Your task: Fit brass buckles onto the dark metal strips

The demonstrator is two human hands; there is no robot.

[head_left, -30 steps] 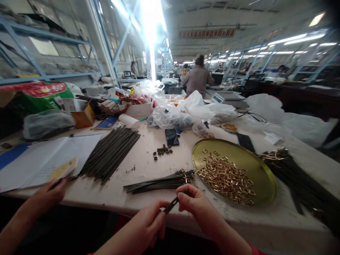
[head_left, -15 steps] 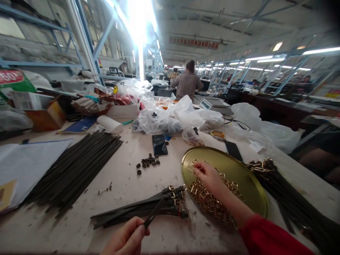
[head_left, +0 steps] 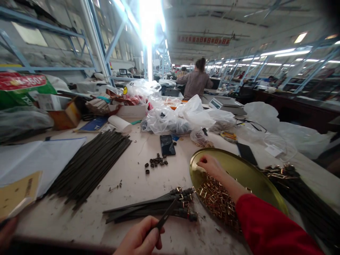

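Observation:
My left hand point(head_left: 145, 236), low in the centre, pinches the end of a dark strap point(head_left: 167, 214) that has a small slot in it. Beyond it lies a bundle of dark straps with metal buckles point(head_left: 143, 206). My right hand point(head_left: 211, 166) reaches over a round gold tray point(head_left: 265, 177), fingertips pressed together at its left part. What those fingers hold, if anything, is too small to make out. Many small gold buckles point(head_left: 216, 198) are heaped in the tray, beneath and beside my right wrist.
Long dark strips point(head_left: 92, 163) lie left, beside papers point(head_left: 21, 159). Small dark loops point(head_left: 156, 162) sit near a phone point(head_left: 167, 145). Plastic bags point(head_left: 183, 117) line the back. More buckled straps point(head_left: 305, 187) lie right. At the lower left edge is part of another hand point(head_left: 7, 230).
The view has turned left, so the table things appear further right. My right hand stays over the tray, its fingers now nearer the left rim. Part of another hand has appeared at lower left.

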